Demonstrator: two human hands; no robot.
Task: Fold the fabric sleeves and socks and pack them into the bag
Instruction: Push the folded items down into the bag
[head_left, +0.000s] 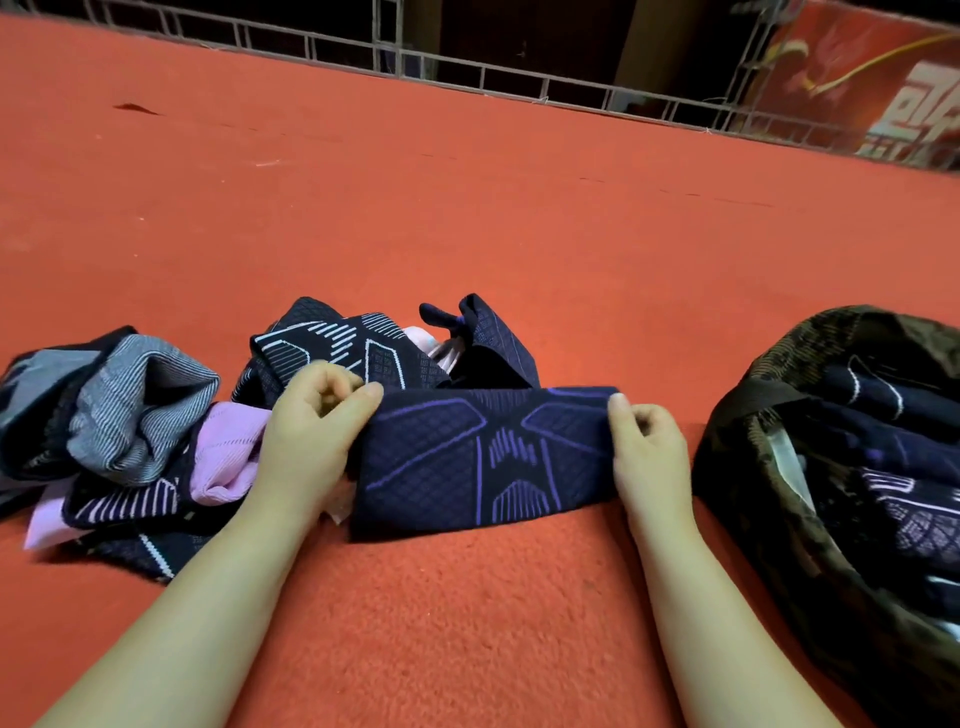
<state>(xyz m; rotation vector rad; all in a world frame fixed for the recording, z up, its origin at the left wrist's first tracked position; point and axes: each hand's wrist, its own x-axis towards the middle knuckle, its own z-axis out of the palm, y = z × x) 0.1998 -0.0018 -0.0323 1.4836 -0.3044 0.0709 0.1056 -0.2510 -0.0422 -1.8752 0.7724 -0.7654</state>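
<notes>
Navy sleeve (483, 457) pinched between left hand (311, 431) and right hand (649, 457).

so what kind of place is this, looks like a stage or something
Probably a carpeted stage or event platform, not a home. The person works on a wide red carpet, a metal truss railing runs along its far edge with darkness beyond, and a red printed banner hangs at upper right.

Navy sleeve (483, 457) being shown with purple quilted lines; pile (140, 441) mixing grey stripes, pink, white-lined black; bag (779, 467) camouflage; carpet (467, 208) orange-red.
</notes>
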